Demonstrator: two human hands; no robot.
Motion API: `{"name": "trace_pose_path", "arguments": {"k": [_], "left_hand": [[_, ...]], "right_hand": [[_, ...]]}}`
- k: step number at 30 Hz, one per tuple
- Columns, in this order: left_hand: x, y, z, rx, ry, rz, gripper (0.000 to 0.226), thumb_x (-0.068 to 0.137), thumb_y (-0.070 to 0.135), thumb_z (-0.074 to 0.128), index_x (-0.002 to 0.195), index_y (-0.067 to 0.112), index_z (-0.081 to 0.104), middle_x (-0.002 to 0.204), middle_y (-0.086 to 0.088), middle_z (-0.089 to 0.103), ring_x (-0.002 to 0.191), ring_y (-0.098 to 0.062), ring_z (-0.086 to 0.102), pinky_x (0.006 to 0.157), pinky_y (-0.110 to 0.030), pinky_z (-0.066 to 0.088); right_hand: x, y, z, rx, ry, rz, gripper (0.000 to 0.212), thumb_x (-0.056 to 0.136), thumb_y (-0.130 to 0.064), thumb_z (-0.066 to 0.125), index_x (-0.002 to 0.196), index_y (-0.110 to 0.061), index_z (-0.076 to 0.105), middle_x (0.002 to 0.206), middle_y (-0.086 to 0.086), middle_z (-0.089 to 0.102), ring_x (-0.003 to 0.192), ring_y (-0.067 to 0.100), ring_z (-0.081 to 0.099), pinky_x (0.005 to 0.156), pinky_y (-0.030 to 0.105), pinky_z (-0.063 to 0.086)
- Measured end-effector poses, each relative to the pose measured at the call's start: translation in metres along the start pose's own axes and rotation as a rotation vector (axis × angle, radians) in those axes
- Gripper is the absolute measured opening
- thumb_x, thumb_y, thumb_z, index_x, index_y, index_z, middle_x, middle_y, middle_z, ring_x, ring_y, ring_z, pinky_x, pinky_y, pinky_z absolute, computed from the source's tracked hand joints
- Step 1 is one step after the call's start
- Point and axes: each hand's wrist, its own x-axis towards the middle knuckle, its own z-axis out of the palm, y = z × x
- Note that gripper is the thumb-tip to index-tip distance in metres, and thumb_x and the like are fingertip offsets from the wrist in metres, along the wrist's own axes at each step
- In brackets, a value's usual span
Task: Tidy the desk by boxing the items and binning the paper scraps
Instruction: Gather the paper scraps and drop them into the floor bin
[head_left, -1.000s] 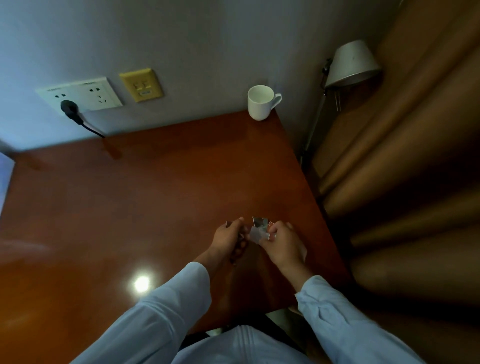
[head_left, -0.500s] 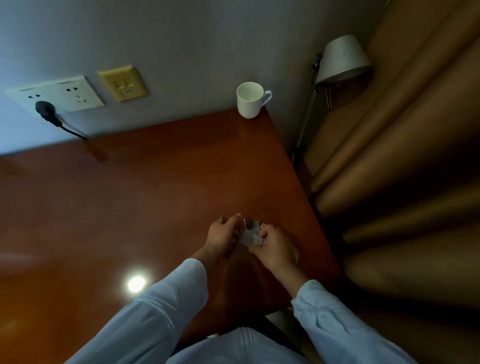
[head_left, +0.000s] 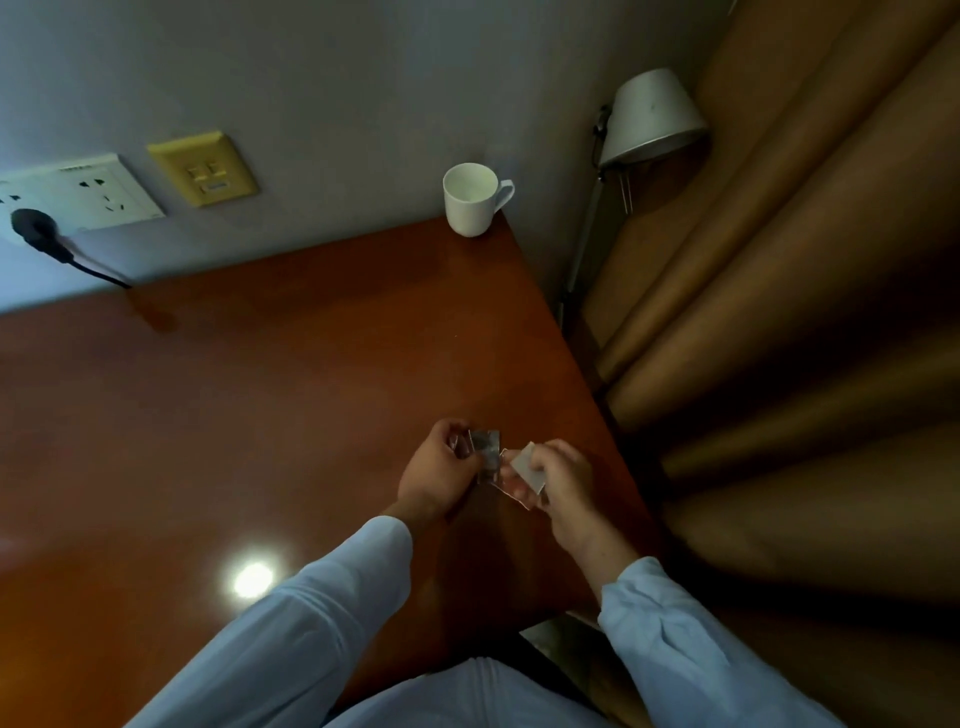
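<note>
The left hand (head_left: 439, 480) pinched a grey scrap (head_left: 487, 446); the right hand (head_left: 563, 486), just beside it, pinched a white scrap (head_left: 525, 464)

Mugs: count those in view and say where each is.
1. The white mug stands at the desk's far right corner, against the wall. The desk runs out of frame on the left, so more may be unseen.

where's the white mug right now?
Head view: the white mug stands on the far right corner of the desk, by the wall, left of the lamp.
</note>
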Motion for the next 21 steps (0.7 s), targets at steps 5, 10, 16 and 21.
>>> {"name": "trace_pose_path", "arguments": {"k": [5,10,16,21], "left_hand": [[0.003,0.002,0.004,0.367,0.01,0.144,0.06,0.08,0.042,0.069,0.132,0.037,0.04,0.12,0.006,0.064,0.101,-0.021,0.064,0.078,-0.036,0.054],[0.004,0.002,0.003,0.478,0.026,0.142,0.054,0.078,0.037,0.07,0.123,0.031,0.041,0.111,0.003,0.064,0.092,-0.022,0.064,0.067,-0.032,0.049],[-0.002,-0.005,0.003,0.536,0.081,0.174,0.036,0.083,0.038,0.066,0.114,0.031,0.051,0.11,0.002,0.059,0.093,-0.022,0.06,0.072,-0.033,0.05],[-0.006,-0.009,0.003,0.497,0.074,0.178,0.041,0.082,0.041,0.066,0.121,0.032,0.053,0.115,0.002,0.058,0.099,-0.022,0.06,0.073,-0.031,0.047]], "right_hand": [[0.004,-0.003,-0.01,-0.05,0.019,-0.011,0.034,0.081,0.006,0.047,0.107,-0.013,0.057,0.084,0.005,0.062,0.062,0.015,0.057,0.049,0.024,0.045],[0.014,0.01,-0.008,-0.71,0.017,-0.197,0.028,0.081,-0.03,0.069,0.105,-0.026,0.056,0.102,-0.009,0.055,0.089,0.014,0.056,0.07,0.028,0.045],[0.01,0.017,-0.001,-1.134,0.099,-0.379,0.036,0.078,-0.043,0.071,0.105,-0.028,0.053,0.108,-0.006,0.048,0.087,0.016,0.056,0.066,0.028,0.046],[0.011,0.015,0.003,-1.221,0.093,-0.387,0.031,0.08,-0.038,0.072,0.106,-0.029,0.058,0.113,-0.004,0.048,0.09,0.019,0.059,0.069,0.033,0.053]]}}
